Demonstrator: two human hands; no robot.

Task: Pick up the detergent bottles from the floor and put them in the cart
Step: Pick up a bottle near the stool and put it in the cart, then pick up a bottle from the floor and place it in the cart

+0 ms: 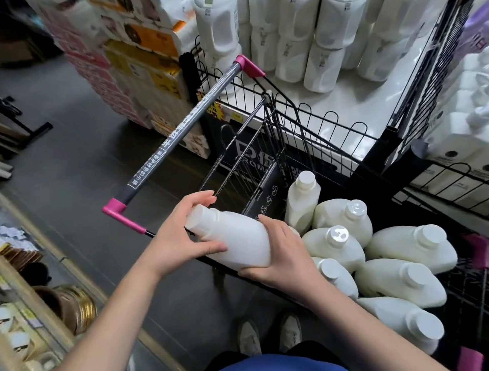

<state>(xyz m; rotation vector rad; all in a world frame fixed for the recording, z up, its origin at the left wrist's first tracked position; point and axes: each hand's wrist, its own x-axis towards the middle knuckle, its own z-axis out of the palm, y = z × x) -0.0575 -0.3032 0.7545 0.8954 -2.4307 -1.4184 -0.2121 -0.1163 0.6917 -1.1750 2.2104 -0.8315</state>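
Many jugs [299, 31]: shelved at 12 o'clock.
bottle [235, 238]: I read cap toward 10 o'clock.
left grip [180, 242], right grip [285, 252]: both clasp it.

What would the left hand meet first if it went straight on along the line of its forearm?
Probably the cart's wire seat flap, which lies just ahead. The left hand grips the detergent bottle near the cap, so that travels with it. Depth is unclear; the hand may pass above the flap.
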